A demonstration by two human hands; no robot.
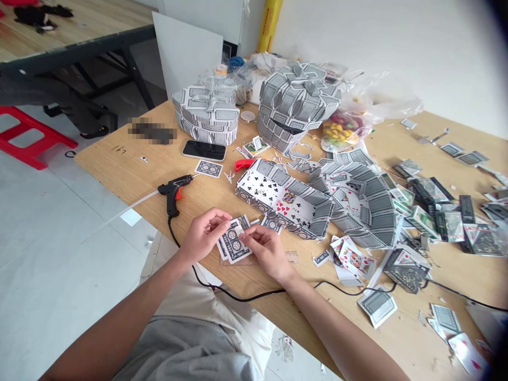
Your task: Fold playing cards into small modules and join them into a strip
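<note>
Near the table's front edge I have a patterned playing card (233,244) between my hands, face down over other cards. My left hand (208,233) pinches at its upper left corner, thumb against forefinger. At the card's right edge, the thumb and fingers of my right hand (266,248) are closed on it. More card backs (272,223) lie just beyond my fingers. Behind them stands an open box built from playing cards (286,198), with card faces lining its floor. To the left, a black hot glue gun (173,191) with an orange trigger rests on the table.
Card-built shapes (208,114) and a larger rounded one (297,100) stand at the back. A curved card tray (357,203), loose cards (353,259) and card boxes (432,190) crowd the right. A phone (204,150) lies left. A black cable (246,300) crosses the front.
</note>
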